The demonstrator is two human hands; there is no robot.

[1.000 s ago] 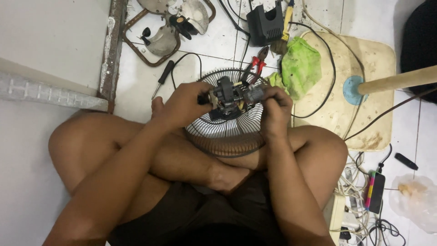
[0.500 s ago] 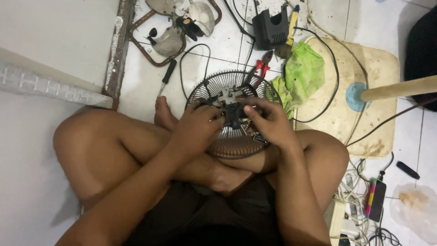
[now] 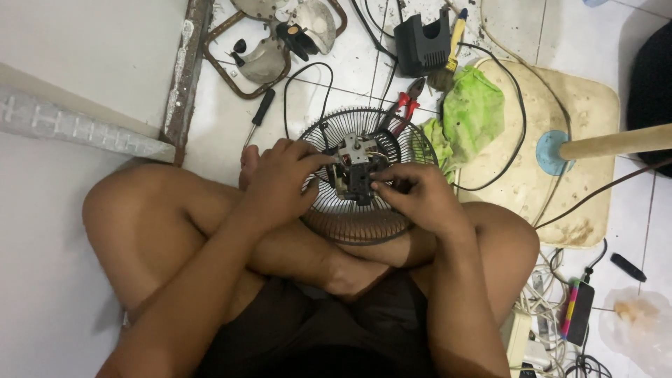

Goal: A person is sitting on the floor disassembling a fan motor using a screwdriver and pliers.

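A round black wire fan guard (image 3: 329, 136) rests on my crossed legs, tilted toward me. In its middle sits a small grey and black fan motor (image 3: 357, 168). My left hand (image 3: 280, 182) grips the motor's left side, fingers curled over the guard wires. My right hand (image 3: 416, 196) pinches the lower right part of the motor with thumb and fingertips. Part of the motor is hidden under both hands.
On the tiled floor beyond the guard lie red-handled pliers (image 3: 406, 105), a black-handled screwdriver (image 3: 260, 112), a green rag (image 3: 472, 115), a black box (image 3: 420, 45), metal fan parts (image 3: 280, 42) and black cables. A cream fan base (image 3: 581, 154) with pole is right; power strip and wires lower right.
The view has shifted slightly and the guard sits lower in my lap. Both hands have moved in closer on the motor, the right one now pinching its lower edge.
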